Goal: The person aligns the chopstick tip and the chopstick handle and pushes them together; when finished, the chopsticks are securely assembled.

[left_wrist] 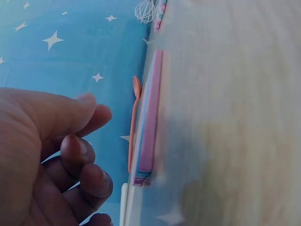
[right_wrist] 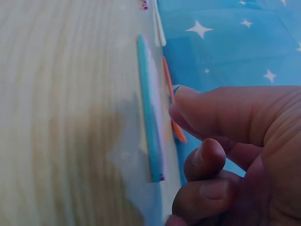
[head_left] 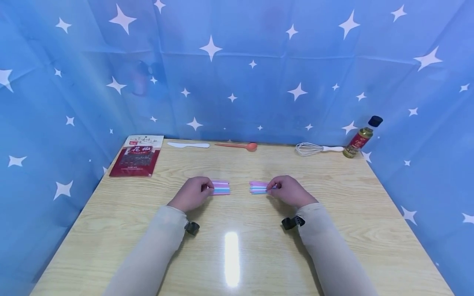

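Note:
Two rows of slim pink, white and blue sticks lie side by side on the wooden table in the head view. My left hand overlaps the outer end of the left row of sticks. The outer end of the right row of sticks is partly covered by my right hand. In the left wrist view, the thumb and loosely bent fingers hold nothing, apart from the sticks. Likewise, the right wrist view shows bent fingers with nothing in them, beside a blue-edged row.
Along the back edge lie a red spice packet, a white knife, an orange spoon and a whisk. An oil bottle stands at the back right corner. Blue star-patterned curtains border the table.

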A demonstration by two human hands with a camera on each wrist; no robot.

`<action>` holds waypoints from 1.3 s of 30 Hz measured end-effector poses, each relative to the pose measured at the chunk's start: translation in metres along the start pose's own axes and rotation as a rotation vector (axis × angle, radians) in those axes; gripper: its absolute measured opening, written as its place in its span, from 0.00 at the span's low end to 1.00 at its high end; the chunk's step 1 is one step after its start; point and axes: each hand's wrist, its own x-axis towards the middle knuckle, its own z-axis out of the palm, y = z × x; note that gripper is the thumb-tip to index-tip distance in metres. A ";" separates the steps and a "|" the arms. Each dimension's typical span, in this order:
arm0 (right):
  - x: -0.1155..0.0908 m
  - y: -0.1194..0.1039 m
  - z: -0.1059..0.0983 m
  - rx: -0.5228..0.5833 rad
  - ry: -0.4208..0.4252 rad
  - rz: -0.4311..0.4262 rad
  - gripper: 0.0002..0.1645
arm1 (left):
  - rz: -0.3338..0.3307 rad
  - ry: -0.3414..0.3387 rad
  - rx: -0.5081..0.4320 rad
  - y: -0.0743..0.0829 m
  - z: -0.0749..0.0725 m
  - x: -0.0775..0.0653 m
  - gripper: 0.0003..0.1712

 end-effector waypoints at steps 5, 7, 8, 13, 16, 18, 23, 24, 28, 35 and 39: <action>0.000 0.003 -0.001 0.019 -0.007 0.021 0.04 | -0.018 -0.015 -0.005 -0.003 0.004 0.002 0.04; 0.000 0.004 0.000 0.019 -0.008 0.026 0.04 | -0.028 -0.023 -0.010 -0.003 0.005 0.002 0.04; 0.000 0.005 0.001 0.017 -0.008 0.030 0.04 | -0.033 -0.026 -0.012 -0.004 0.006 0.002 0.04; 0.000 0.008 0.003 0.007 0.004 0.036 0.03 | -0.031 -0.039 -0.004 -0.007 0.006 0.002 0.05; 0.001 0.008 0.004 0.005 0.013 0.038 0.03 | -0.029 -0.048 0.001 -0.009 0.007 0.003 0.05; 0.001 0.008 0.005 0.006 0.010 0.041 0.03 | -0.038 -0.055 0.003 -0.010 0.007 0.003 0.05; 0.000 0.005 0.005 0.002 0.004 0.035 0.03 | -0.029 -0.062 0.018 -0.011 0.006 0.002 0.05; 0.000 0.004 0.004 0.001 0.009 0.033 0.03 | -0.024 -0.058 0.022 -0.010 0.006 0.001 0.05; 0.001 0.002 0.004 -0.002 0.026 0.028 0.03 | -0.031 -0.043 0.016 -0.007 0.003 -0.001 0.04; 0.000 0.004 0.007 -0.027 0.033 0.039 0.03 | -0.053 -0.058 0.016 -0.006 0.003 -0.002 0.04; 0.001 0.005 0.008 -0.030 0.043 0.031 0.03 | -0.056 -0.056 0.015 -0.009 0.004 0.000 0.04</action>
